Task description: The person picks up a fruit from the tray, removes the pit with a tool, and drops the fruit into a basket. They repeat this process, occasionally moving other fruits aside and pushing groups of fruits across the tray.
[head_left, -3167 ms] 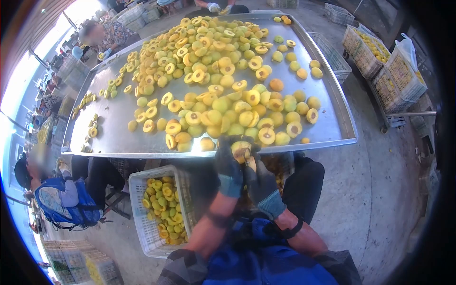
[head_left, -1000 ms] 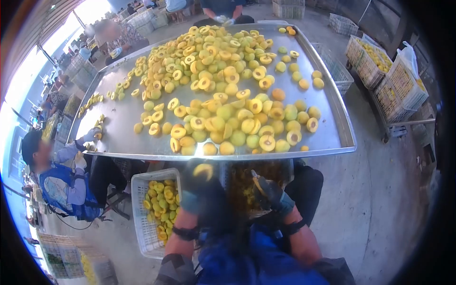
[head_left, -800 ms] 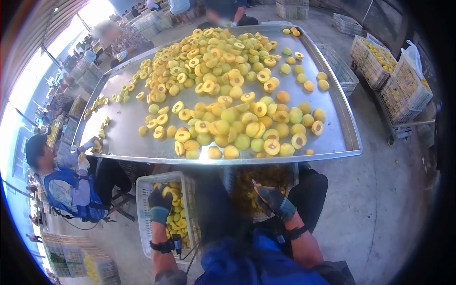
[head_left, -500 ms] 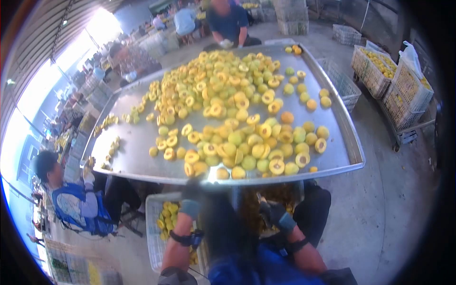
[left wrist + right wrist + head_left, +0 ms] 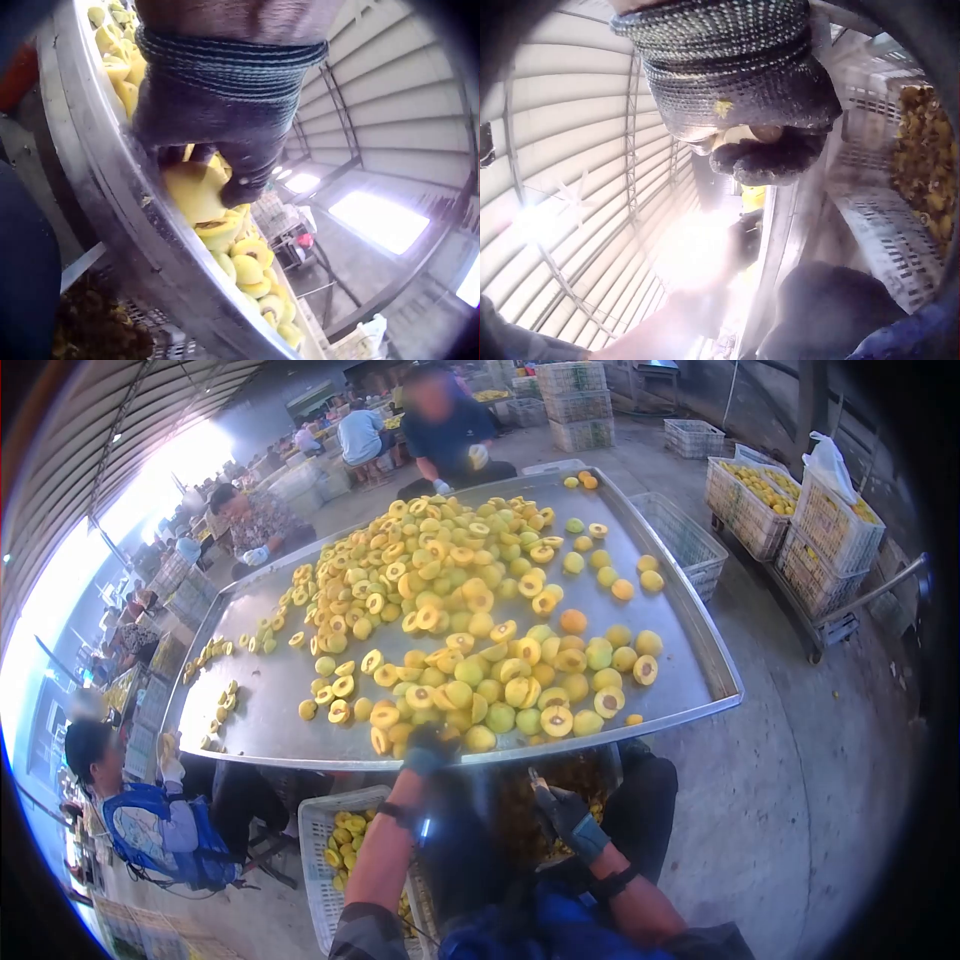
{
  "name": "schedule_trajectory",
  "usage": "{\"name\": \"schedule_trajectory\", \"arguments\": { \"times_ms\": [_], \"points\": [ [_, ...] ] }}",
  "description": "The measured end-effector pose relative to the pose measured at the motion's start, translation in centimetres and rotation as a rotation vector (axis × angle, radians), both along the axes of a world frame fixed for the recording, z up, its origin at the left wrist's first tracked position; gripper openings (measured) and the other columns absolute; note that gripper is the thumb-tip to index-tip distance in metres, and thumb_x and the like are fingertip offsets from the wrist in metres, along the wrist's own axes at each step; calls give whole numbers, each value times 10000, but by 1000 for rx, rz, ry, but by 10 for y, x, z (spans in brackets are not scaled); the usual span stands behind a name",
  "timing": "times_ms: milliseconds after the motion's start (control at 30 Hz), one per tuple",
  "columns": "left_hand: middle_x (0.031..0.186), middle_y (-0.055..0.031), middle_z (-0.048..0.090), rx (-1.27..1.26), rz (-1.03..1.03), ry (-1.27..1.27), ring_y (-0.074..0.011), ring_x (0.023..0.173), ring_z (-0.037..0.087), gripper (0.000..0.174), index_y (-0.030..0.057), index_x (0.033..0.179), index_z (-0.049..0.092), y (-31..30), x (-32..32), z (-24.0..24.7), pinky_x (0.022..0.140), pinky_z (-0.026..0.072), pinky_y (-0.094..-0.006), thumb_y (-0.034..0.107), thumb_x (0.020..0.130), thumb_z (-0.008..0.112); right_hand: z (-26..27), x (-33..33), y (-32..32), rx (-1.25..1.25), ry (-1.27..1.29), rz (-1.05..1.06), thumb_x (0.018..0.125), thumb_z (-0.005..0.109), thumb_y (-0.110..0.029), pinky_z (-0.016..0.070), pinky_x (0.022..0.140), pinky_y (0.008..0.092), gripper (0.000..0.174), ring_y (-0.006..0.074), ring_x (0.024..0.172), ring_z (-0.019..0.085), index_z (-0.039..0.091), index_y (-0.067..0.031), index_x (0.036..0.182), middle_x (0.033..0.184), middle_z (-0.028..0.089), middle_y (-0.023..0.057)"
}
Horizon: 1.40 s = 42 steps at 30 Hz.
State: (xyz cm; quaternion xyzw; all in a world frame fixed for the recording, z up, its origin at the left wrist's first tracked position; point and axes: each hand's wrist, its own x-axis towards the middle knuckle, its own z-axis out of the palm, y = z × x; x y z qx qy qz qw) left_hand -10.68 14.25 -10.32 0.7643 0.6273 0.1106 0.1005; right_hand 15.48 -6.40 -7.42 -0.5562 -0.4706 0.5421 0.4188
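A long steel table (image 5: 690,680) fills the middle of the head view. At 8 o'clock a person in a blue vest (image 5: 150,815) sits at its edge. At 7 o'clock, a white crate (image 5: 322,890) of yellow fruit halves stands on the floor. At 10 o'clock sits a person in a patterned shirt (image 5: 262,525), and at 12 o'clock another in a dark blue top (image 5: 445,430). Behind them are stacked white crates (image 5: 575,405). At 2 o'clock an empty crate (image 5: 685,540) stands beside the table, and beyond it a cart (image 5: 850,625) carries crates of yellow fruit (image 5: 745,500). The floor is grey concrete (image 5: 800,790).
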Motion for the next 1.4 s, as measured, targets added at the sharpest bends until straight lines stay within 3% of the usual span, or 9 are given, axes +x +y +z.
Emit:
{"name": "schedule_trajectory", "arguments": {
  "times_ms": [100,167,367,567,667,967,1067,1267,1400],
  "points": [
    [1185,-142,638,-407,67,-1108,-320,1037,642,496,25,1272,566,-24,-7,39,930,525,-505,271,849,644,3,3,2,223,-250,-14,1008,474,-238,463,558,380,228,265,660,583,587,-42,979,758,604,113],
    [1255,-151,571,-193,-35,-980,-322,1126,582,523,17,1354,471,-54,6,57,1000,475,-551,170,864,574,8,4,2,289,-362,4,1000,458,-161,510,603,442,169,364,730,637,564,-41,1055,828,638,175],
    [1394,-202,469,-198,-53,-1224,-337,1326,443,585,-18,1416,384,-104,67,90,1136,324,-585,43,842,478,62,-1,0,154,-85,7,1013,474,-200,483,582,403,213,322,652,597,578,-14,1026,778,600,145],
    [1458,-226,420,-342,-232,-1607,-354,1375,396,605,-53,1455,315,-134,85,93,1162,324,-444,39,867,425,102,-10,-1,-211,276,-108,1018,522,-319,401,527,251,345,52,609,474,624,-24,873,662,543,-5],
    [1456,-221,422,-420,-248,-1835,-334,1360,419,623,-49,1456,317,-136,93,89,1133,365,-395,44,854,448,111,-12,-1,-245,216,-111,1010,526,-315,436,560,292,351,87,627,504,624,-17,853,672,562,36],
    [1433,-184,451,-452,-210,-1608,-289,1318,454,688,-23,1453,341,-143,106,109,1113,381,-380,79,796,518,95,-21,3,-12,21,-104,997,547,-254,378,480,254,264,52,543,469,612,-31,869,614,511,-32],
    [1417,-182,463,-524,-215,-1833,-284,1317,454,702,-30,1448,346,-144,111,106,1107,379,-376,68,778,535,90,-15,6,-21,-22,-87,968,559,-310,483,661,415,336,350,724,634,609,12,888,774,629,221],
    [1304,-195,538,-396,-193,-1878,-285,1171,566,632,-37,1374,409,-156,127,116,1000,482,-385,350,922,621,84,-20,3,45,-74,-170,963,566,-308,471,657,437,333,435,746,602,599,15,887,788,602,264],
    [1247,-170,571,-68,-165,-1408,-259,1117,590,540,-30,1329,447,-151,134,103,977,486,-374,342,959,579,87,-20,6,46,-161,-203,962,565,-314,472,669,450,337,462,792,598,595,12,885,818,609,277]
  ]
}}
